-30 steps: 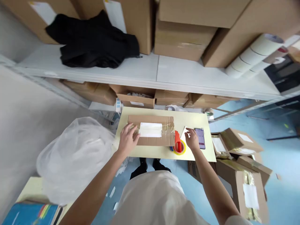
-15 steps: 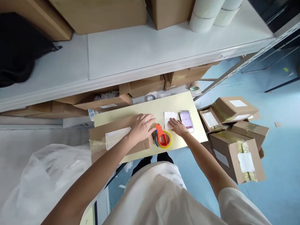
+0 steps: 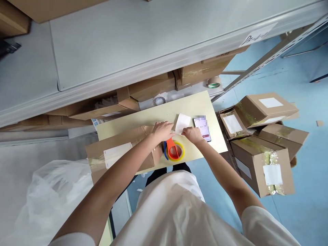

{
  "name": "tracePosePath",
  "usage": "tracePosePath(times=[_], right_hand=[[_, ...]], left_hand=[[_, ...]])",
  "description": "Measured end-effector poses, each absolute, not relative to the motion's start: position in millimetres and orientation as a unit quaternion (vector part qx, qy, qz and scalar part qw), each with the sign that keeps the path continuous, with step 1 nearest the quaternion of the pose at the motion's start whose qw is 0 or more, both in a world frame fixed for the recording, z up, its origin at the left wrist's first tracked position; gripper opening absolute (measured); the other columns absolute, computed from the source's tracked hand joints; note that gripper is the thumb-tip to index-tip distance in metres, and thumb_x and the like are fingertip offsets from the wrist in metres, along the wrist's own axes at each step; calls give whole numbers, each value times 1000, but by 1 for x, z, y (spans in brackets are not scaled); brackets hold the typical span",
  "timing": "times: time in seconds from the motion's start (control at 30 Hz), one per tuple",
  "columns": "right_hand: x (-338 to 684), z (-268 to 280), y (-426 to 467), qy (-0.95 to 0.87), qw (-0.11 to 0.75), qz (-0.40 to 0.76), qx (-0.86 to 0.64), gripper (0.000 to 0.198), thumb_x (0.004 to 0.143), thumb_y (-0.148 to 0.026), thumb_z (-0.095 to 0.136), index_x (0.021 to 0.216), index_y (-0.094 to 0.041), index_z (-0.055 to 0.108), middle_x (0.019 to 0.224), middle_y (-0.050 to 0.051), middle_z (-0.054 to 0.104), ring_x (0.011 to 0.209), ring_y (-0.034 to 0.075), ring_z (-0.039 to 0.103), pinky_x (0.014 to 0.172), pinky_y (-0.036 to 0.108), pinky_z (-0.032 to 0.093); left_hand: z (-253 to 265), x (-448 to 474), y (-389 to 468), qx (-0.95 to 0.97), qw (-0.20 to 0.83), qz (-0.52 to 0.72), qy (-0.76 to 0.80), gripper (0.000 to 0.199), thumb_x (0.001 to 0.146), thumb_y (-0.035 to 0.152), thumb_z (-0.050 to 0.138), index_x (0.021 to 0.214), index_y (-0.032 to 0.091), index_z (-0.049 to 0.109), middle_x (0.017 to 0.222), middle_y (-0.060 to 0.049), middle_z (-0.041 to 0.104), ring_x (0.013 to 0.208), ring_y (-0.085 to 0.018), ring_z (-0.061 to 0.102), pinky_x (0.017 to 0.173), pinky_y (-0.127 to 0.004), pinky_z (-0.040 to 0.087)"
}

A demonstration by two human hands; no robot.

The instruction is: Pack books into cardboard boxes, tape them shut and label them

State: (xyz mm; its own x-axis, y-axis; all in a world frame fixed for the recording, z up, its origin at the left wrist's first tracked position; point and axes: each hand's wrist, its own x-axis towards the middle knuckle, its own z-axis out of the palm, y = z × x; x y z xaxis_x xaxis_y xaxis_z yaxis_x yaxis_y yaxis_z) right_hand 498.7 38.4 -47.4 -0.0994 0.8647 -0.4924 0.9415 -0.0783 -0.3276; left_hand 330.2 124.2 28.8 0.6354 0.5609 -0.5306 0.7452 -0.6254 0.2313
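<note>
The right hand [image 3: 193, 134] pinches 1 near corner of the white paper [image 3: 182, 122] at the desk [image 3: 198, 101], beside the phone [image 3: 201, 128], maybe to keep it steady, while the left hand [image 3: 163, 131] is by its other near corner, but I cannot tell if it grips.

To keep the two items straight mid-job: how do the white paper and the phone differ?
The white paper looks blank; the phone shows a lit, pale purple screen with digits. The paper's far end leans right, the phone's left. The right hand appears to pinch the paper's near corner, but does not hold the phone. Both look rectangular.
</note>
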Motion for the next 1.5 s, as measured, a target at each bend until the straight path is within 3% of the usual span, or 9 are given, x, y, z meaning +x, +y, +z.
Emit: tracePosePath(times=[0.33, 0.5, 0.67, 0.93, 1.1, 1.23, 1.3, 1.4, 1.5], right_hand=[[507, -22, 23, 670, -123, -283, 675, 28, 94, -23, 45, 106, -23, 70, 112, 5, 71, 93, 21, 68, 72, 28, 49], [505, -20, 25, 637, -230, -258, 689, 30, 95, -24, 41, 111, -23, 67, 109, 7, 71, 90, 22, 68, 77, 33, 51], [511, -34, 39, 570, -415, -250, 663, 51, 86, -43, 58, 130, -19, 51, 134, 14, 56, 121, 27, 55, 95, 42, 48], [483, -35, 57, 516, -431, -348, 654, 21, 91, -29, 44, 88, -20, 63, 80, 5, 69, 73, 19, 65, 71, 32, 51], [468, -45, 58, 439, -489, -320, 682, 16, 85, -32, 48, 93, -20, 56, 91, 6, 63, 82, 19, 60, 76, 35, 49], [476, -57, 59, 389, -502, -253, 730, 51, 72, -46, 68, 110, -18, 50, 111, 13, 57, 97, 24, 55, 81, 39, 47], [480, -59, 61, 403, -480, -306, 717, 43, 79, -49, 61, 107, -18, 52, 104, 11, 61, 91, 23, 57, 76, 35, 46], [481, -55, 65, 432, -410, -357, 719, 31, 91, -47, 44, 83, -20, 57, 72, 4, 62, 66, 18, 55, 62, 28, 41], [476, -47, 66, 469, -378, -329, 727, 36, 94, -46, 41, 75, -20, 57, 65, 3, 62, 59, 16, 53, 58, 26, 36]], left_hand=[[16, 343, 131, 894, 286, -123, 321, 32, 85, 29, 58, 115, 19, 63, 126, -9, 61, 112, -22, 59, 93, -31, 44], [28, 355, 128, 920, 249, -68, 295, 22, 88, 17, 49, 91, 19, 70, 93, -6, 73, 90, -20, 66, 82, -32, 45], [56, 348, 150, 885, 308, 24, 349, 22, 90, 22, 46, 95, 19, 67, 89, -4, 73, 78, -17, 65, 71, -27, 46], [73, 332, 166, 902, 155, 135, 380, 18, 89, 21, 47, 100, 18, 61, 104, -9, 66, 99, -23, 60, 90, -36, 43], [64, 342, 159, 905, 188, 107, 367, 18, 92, 21, 40, 92, 18, 58, 95, -8, 65, 90, -21, 60, 82, -33, 45], [65, 338, 169, 886, 238, 102, 383, 14, 90, 23, 44, 92, 18, 57, 92, -5, 66, 87, -20, 60, 79, -32, 46], [63, 335, 175, 872, 272, 99, 395, 15, 89, 25, 45, 95, 19, 57, 91, -4, 67, 87, -20, 61, 79, -32, 48], [58, 333, 181, 841, 276, 130, 446, 26, 89, 30, 48, 112, 19, 55, 109, -8, 65, 105, -23, 59, 92, -37, 45], [60, 335, 176, 828, 236, 174, 478, 60, 84, 37, 59, 137, 19, 38, 144, -16, 41, 136, -30, 33, 113, -48, 25]])
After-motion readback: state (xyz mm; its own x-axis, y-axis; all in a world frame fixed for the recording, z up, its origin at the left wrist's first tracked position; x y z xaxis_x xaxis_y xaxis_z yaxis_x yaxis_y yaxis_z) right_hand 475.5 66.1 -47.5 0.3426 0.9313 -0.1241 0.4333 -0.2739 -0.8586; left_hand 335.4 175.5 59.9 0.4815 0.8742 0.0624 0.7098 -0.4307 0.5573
